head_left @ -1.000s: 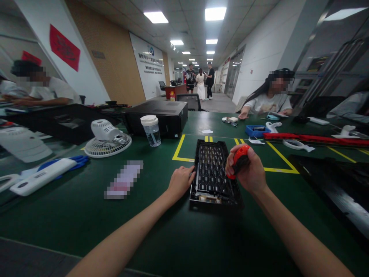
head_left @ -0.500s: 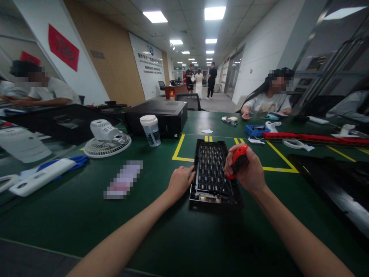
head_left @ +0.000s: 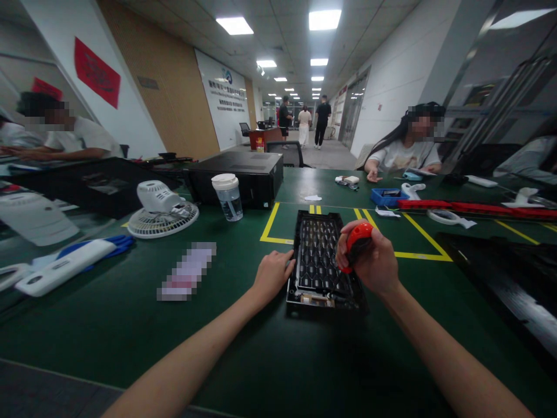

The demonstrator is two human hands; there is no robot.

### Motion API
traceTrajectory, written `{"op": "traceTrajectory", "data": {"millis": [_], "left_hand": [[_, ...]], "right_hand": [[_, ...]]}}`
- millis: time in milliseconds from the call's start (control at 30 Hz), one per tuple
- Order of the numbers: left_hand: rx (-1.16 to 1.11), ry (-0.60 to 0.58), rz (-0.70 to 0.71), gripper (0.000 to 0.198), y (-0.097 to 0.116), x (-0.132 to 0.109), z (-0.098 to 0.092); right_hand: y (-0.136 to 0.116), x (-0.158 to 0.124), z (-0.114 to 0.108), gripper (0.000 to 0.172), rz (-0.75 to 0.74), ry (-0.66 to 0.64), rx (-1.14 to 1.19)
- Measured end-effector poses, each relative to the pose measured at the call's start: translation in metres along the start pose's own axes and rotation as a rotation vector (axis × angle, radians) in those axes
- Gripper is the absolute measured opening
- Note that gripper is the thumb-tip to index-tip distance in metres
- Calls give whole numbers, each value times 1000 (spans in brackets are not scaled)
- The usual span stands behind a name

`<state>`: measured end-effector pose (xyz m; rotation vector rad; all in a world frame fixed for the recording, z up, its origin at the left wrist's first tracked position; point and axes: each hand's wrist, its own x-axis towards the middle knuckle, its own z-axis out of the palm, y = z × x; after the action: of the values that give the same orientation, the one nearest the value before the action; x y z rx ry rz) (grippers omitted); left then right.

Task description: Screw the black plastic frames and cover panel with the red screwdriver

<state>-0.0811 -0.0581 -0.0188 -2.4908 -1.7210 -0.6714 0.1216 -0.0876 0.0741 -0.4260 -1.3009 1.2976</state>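
Observation:
A black rectangular panel (head_left: 319, 261) with a honeycomb-patterned middle lies flat on the green table. My left hand (head_left: 273, 271) grips its left edge, the thumb along the rim and the other fingertips partly hidden. Over the panel's right side, my right hand (head_left: 378, 261) is closed around a red and black screwdriver (head_left: 360, 237). Its handle leans up, and its thin dark shaft runs down toward the panel's near right corner. Whether the tip sits in a screw is too dark to tell.
A lidded cup (head_left: 228, 198), a white fan (head_left: 162, 212) and a black computer case (head_left: 243, 174) stand beyond on the left. A blurred phone-like object (head_left: 187, 271) lies nearer. A blue tray (head_left: 388, 196) is at the right, with a large black panel (head_left: 505, 284) closer.
My right hand and the screwdriver have shifted slightly left and down, toward the panel's near end. The left hand and the panel stay in place.

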Motion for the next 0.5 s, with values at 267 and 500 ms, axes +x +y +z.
{"op": "traceTrajectory", "data": {"millis": [267,500], "left_hand": [[15,-9,1,36,0,1,0],[33,-9,6,36,2,1,-1]], "right_hand": [[-3,-4,0,30,56,-58,-32],[-5,-4,2,27,43,-6,-65]]}}
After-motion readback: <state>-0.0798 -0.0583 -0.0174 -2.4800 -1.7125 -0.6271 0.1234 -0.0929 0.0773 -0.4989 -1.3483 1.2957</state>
